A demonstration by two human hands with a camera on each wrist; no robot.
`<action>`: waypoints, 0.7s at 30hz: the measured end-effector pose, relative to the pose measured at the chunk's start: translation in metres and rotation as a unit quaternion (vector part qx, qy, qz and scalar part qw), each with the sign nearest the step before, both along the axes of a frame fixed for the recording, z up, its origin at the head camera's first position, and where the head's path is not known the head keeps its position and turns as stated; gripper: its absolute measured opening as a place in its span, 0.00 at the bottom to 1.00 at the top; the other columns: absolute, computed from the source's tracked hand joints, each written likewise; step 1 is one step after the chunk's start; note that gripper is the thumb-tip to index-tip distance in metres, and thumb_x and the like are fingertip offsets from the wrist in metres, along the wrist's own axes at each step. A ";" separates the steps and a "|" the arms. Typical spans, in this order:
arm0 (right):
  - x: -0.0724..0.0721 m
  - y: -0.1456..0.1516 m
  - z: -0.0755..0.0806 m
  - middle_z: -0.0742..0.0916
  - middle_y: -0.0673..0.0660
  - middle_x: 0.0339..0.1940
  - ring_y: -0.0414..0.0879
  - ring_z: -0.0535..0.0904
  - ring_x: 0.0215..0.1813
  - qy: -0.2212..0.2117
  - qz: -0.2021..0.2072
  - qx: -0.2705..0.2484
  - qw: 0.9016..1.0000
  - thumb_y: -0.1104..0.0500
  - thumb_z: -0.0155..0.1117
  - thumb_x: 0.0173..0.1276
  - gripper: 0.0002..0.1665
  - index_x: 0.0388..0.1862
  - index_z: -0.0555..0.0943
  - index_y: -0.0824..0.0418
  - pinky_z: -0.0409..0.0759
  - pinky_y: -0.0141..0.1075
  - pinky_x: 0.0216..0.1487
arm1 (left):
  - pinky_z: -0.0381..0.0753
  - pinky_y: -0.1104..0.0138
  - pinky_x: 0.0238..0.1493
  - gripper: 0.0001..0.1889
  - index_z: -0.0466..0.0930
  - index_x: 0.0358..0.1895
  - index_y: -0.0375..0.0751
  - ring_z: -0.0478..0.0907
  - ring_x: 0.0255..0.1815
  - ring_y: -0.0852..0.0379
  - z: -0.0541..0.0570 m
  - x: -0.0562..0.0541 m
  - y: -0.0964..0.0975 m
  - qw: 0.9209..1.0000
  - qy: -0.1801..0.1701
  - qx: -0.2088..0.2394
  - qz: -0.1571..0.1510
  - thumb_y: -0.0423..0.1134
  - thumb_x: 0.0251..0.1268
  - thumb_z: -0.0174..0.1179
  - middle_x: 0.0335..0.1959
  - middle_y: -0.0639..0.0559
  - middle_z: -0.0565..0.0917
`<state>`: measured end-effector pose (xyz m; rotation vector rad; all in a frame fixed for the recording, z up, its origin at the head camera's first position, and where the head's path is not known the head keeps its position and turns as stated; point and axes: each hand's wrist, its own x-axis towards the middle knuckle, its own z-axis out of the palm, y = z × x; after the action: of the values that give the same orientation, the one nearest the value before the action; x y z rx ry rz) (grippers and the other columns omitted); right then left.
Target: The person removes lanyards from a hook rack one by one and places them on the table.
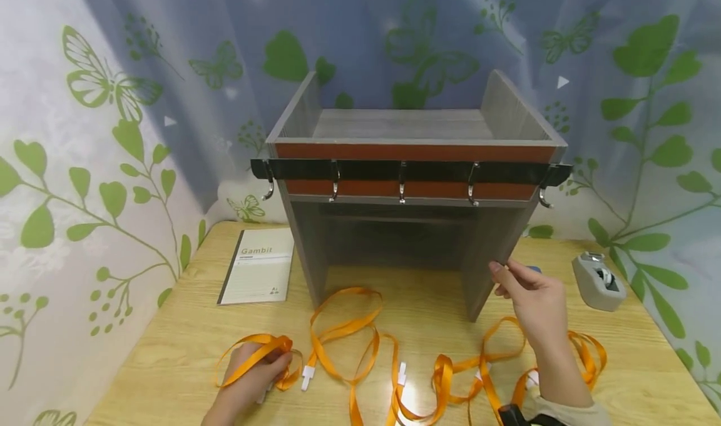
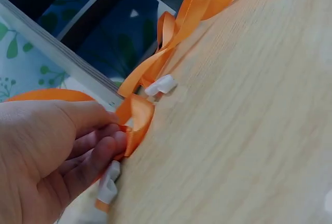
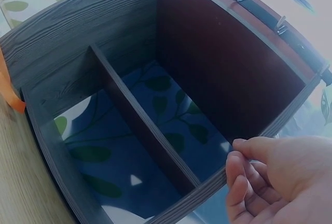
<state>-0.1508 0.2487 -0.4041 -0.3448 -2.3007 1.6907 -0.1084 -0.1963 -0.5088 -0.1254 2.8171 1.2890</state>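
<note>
My left hand (image 1: 250,373) is low at the left front, its thumb and fingers pinching an orange lanyard (image 2: 139,123) just over the wooden table. A loop of it circles the hand, and its white clip (image 2: 108,182) hangs below the fingers. At the centre back stands a grey wooden shelf (image 1: 402,126) with a black rail (image 1: 368,169) carrying several silver hooks. My right hand (image 1: 535,298) is at the front edge of its right side panel (image 1: 479,276), thumb tip over the edge and the other fingers curled along the outside. The hooks hold nothing.
More orange lanyards (image 1: 442,379) with white clips lie tangled along the table front. A notebook (image 1: 256,266) lies left of the shelf. To the right sits a grey tape dispenser (image 1: 598,282). Patterned cloth (image 1: 360,32) covers the walls behind and beside the table.
</note>
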 end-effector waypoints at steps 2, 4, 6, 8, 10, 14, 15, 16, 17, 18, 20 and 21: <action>0.001 0.003 0.001 0.88 0.34 0.27 0.35 0.83 0.29 0.003 0.000 0.002 1.000 0.44 0.69 0.66 0.33 0.62 0.80 0.65 0.82 0.25 0.38 | 0.77 0.74 0.24 0.03 0.88 0.32 0.46 0.77 0.20 0.66 -0.004 0.002 0.005 0.999 0.002 0.041 0.019 0.38 0.58 0.72 0.20 0.58 0.84; 0.002 0.006 0.001 0.88 0.34 0.27 0.35 0.83 0.29 0.006 0.001 -0.003 1.000 0.45 0.69 0.66 0.33 0.62 0.80 0.66 0.83 0.25 0.37 | 0.80 0.74 0.28 0.06 0.89 0.37 0.46 0.80 0.23 0.66 -0.006 0.006 0.012 0.997 0.014 0.061 0.034 0.38 0.56 0.73 0.24 0.57 0.87; 0.003 0.010 0.001 0.88 0.34 0.26 0.35 0.83 0.28 0.008 -0.002 -0.012 1.000 0.47 0.70 0.66 0.32 0.62 0.80 0.67 0.82 0.25 0.36 | 0.81 0.73 0.30 0.06 0.89 0.37 0.48 0.82 0.26 0.67 -0.004 0.009 0.018 0.998 0.024 0.055 0.035 0.40 0.57 0.74 0.26 0.58 0.88; 0.005 0.014 0.001 0.88 0.33 0.25 0.35 0.83 0.27 0.007 -0.005 -0.013 1.000 0.49 0.70 0.66 0.32 0.62 0.80 0.67 0.82 0.24 0.36 | 0.82 0.72 0.33 0.05 0.89 0.36 0.51 0.83 0.29 0.67 -0.001 0.011 0.023 0.998 0.044 0.025 0.029 0.41 0.57 0.74 0.28 0.59 0.88; 0.006 0.018 -0.001 0.88 0.33 0.26 0.35 0.83 0.27 0.010 -0.008 -0.008 1.000 0.50 0.71 0.66 0.31 0.62 0.80 0.68 0.83 0.24 0.36 | 0.82 0.72 0.37 0.04 0.89 0.35 0.53 0.82 0.33 0.67 0.004 0.015 0.028 0.997 0.065 -0.014 0.028 0.42 0.57 0.74 0.30 0.61 0.88; 0.008 0.025 -0.003 0.89 0.33 0.28 0.35 0.84 0.26 0.027 -0.007 0.040 0.999 0.50 0.72 0.65 0.28 0.58 0.82 0.66 0.81 0.25 0.32 | 0.77 0.72 0.29 0.06 0.86 0.28 0.51 0.77 0.22 0.65 0.016 0.022 0.031 0.998 0.036 -0.042 0.037 0.42 0.63 0.69 0.18 0.61 0.83; 0.008 0.026 -0.002 0.89 0.33 0.28 0.36 0.84 0.25 0.033 -0.004 0.052 0.998 0.50 0.73 0.64 0.27 0.57 0.83 0.65 0.81 0.25 0.30 | 0.74 0.73 0.26 0.08 0.85 0.26 0.50 0.75 0.19 0.65 0.019 0.025 0.031 0.998 0.019 -0.042 0.038 0.41 0.64 0.67 0.15 0.60 0.81; 0.009 0.027 -0.002 0.89 0.34 0.29 0.36 0.84 0.25 0.042 0.000 0.065 0.997 0.51 0.73 0.64 0.26 0.56 0.84 0.65 0.80 0.26 0.29 | 0.71 0.73 0.23 0.10 0.84 0.25 0.49 0.72 0.15 0.64 0.022 0.026 0.032 0.999 -0.001 -0.040 0.036 0.40 0.66 0.66 0.12 0.59 0.79; 0.009 0.028 -0.002 0.89 0.33 0.29 0.36 0.84 0.25 0.050 0.006 0.081 0.995 0.52 0.72 0.65 0.24 0.55 0.84 0.65 0.79 0.27 0.27 | 0.67 0.73 0.21 0.12 0.82 0.23 0.47 0.69 0.13 0.63 0.026 0.028 0.031 0.999 -0.024 -0.038 0.030 0.40 0.67 0.64 0.10 0.58 0.77; 0.010 0.029 -0.001 0.89 0.31 0.30 0.36 0.84 0.24 0.059 0.013 0.097 0.993 0.53 0.71 0.66 0.22 0.54 0.85 0.65 0.78 0.27 0.25 | 0.66 0.73 0.20 0.12 0.82 0.22 0.47 0.67 0.13 0.63 0.029 0.030 0.031 0.998 -0.044 -0.044 0.025 0.40 0.67 0.63 0.10 0.58 0.77; 0.011 0.033 0.002 0.87 0.28 0.29 0.35 0.84 0.24 0.078 0.026 0.123 0.989 0.54 0.70 0.67 0.20 0.53 0.86 0.65 0.78 0.28 0.23 | 0.64 0.72 0.19 0.12 0.82 0.23 0.47 0.66 0.13 0.63 0.034 0.032 0.030 0.996 -0.069 -0.055 0.010 0.39 0.67 0.62 0.11 0.58 0.77; 0.012 0.035 0.003 0.87 0.27 0.29 0.35 0.84 0.24 0.086 0.033 0.134 0.987 0.55 0.70 0.67 0.19 0.52 0.86 0.65 0.79 0.28 0.23 | 0.65 0.72 0.20 0.11 0.83 0.24 0.46 0.67 0.14 0.62 0.036 0.034 0.029 0.995 -0.084 -0.052 -0.002 0.39 0.68 0.62 0.13 0.57 0.78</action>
<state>-0.1384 0.2833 -0.4012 -0.0636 -2.3903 1.3538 -0.0748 -0.1676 -0.4731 -0.2193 2.7394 1.0749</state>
